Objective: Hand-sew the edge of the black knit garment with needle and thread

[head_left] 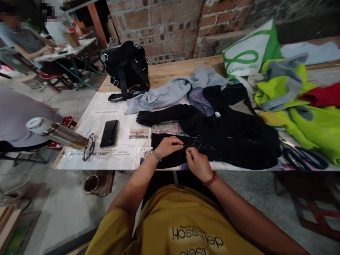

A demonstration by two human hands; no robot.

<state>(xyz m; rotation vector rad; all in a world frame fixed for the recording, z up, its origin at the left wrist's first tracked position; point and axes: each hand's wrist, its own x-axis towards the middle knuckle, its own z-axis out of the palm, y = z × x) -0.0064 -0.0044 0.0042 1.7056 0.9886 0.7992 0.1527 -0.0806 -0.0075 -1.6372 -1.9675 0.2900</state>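
Observation:
A black garment [239, 141] with white running stitches lies across the front of the table, one sleeve or leg reaching left. My left hand [170, 146] rests on that part, thumb and fingertips closed together on the black cloth. Just to the right, my right hand [198, 163] is curled in a pinch at the cloth's near side; whatever sits between its fingertips is too small to make out. A loop of white thread [196, 143] lies on the cloth above my right hand. Dark-handled scissors [302, 157] lie at the garment's right end.
Newspaper [124, 141] covers the tabletop. On the left are a phone [109, 133], eyeglasses [89, 147] and a tilted-looking flask [58, 134]. Behind lie a black bag [130, 67] and grey garment [170, 92]; yellow-green clothes [310, 124] and a tote bag [249, 53] are right. People sit left.

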